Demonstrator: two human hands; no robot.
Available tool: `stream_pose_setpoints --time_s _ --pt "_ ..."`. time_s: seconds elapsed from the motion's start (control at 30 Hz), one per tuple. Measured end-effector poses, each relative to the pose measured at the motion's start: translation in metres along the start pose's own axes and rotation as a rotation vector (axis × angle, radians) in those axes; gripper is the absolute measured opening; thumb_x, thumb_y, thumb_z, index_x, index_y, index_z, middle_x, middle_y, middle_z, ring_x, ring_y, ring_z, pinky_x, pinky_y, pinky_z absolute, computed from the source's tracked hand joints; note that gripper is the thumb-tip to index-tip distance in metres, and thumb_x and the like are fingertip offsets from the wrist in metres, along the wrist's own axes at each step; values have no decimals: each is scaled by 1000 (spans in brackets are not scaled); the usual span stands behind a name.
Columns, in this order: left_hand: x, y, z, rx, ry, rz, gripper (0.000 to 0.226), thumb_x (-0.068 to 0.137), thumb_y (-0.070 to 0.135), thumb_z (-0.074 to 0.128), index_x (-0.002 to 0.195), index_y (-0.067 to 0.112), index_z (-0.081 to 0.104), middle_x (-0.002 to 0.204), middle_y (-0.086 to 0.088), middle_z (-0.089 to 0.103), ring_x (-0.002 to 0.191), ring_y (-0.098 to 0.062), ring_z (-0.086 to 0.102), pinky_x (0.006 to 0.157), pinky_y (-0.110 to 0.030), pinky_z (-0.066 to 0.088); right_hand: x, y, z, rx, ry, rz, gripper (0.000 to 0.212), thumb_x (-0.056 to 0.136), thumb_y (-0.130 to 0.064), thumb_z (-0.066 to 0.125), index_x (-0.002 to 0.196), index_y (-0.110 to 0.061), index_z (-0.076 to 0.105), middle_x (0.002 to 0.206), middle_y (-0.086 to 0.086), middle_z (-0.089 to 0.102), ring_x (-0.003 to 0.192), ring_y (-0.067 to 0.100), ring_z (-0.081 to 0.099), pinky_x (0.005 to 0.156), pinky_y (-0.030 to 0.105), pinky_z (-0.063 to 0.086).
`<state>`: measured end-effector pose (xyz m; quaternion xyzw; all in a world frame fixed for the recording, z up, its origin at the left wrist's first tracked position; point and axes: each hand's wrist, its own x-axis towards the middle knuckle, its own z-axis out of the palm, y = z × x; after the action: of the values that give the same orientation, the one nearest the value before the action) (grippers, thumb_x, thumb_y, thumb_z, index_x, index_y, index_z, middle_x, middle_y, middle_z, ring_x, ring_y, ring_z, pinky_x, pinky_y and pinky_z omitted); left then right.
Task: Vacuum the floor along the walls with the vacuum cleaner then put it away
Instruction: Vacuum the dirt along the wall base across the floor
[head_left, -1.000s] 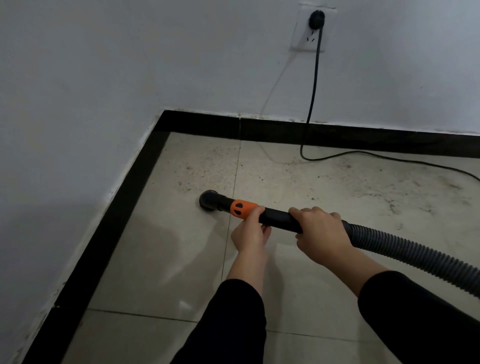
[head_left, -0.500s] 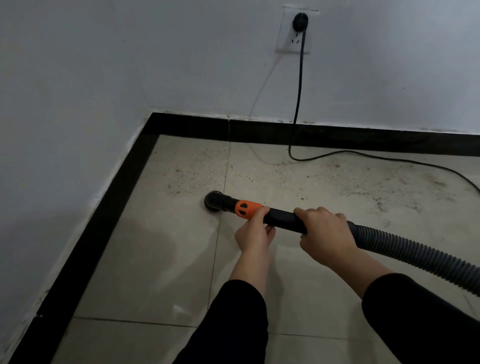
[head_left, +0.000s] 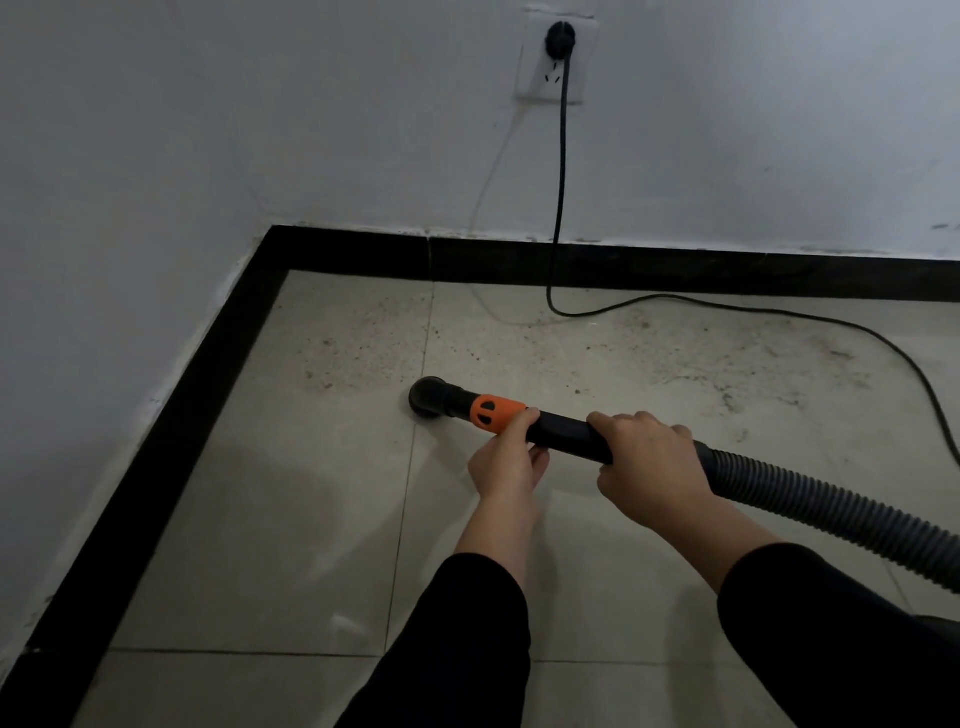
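**Desk:** Where is the nozzle?

**Me:** My nozzle (head_left: 428, 397) sits mouth-down on the floor (head_left: 270, 519), on a grout line near the far left corner. An orange collar (head_left: 493, 413) joins it to the black tube (head_left: 566, 431), which runs right into the ribbed hose (head_left: 831, 512).

**Desk:** And your grip?

**Me:** Both hands hold the tube. My left hand (head_left: 506, 462) comes up from below with its fingers curled round the tube, touching the collar's right end. My right hand (head_left: 649, 465) wraps over the top at the tube's right end, just where the hose starts.

**Desk:** Room to move?

**Me:** Bare tile lies between the nozzle and the left skirting (head_left: 171, 462). A speckled patch of dirt (head_left: 363, 338) lies between it and the far skirting (head_left: 675, 270). The nozzle touches neither. The cord (head_left: 560, 197) drops from the plug (head_left: 560, 35) in the socket (head_left: 535, 78) and crosses the far skirting. It then loops on the floor and trails right, well apart from the nozzle and beyond the hose.

**Desk:** Anything you can't see?

**Me:** The hose and the cord are both cut off at the right edge. The nozzle's mouth is hidden against the tile, and my right fingers are tucked under the tube. A dark shape low on the right, beside my right sleeve (head_left: 810, 639), is too dim to make out. A thin pale line runs down the wall (head_left: 260, 130) left of the cord, and I cannot tell what it is.
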<state>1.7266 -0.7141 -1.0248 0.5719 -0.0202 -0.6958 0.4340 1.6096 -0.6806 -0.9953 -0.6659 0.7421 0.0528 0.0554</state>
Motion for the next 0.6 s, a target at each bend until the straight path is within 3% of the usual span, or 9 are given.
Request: stream_pose_setpoints --time_s 0.6 --pt "-5 -23 17 98 -76 -7 18 79 17 79 84 10 63 87 -6 71 80 -17 71 63 -22 57 -12 29 1 0 -2 75 24 82 -15 55 103 -25 47 82 -5 46 83 19 37 77 38 31"
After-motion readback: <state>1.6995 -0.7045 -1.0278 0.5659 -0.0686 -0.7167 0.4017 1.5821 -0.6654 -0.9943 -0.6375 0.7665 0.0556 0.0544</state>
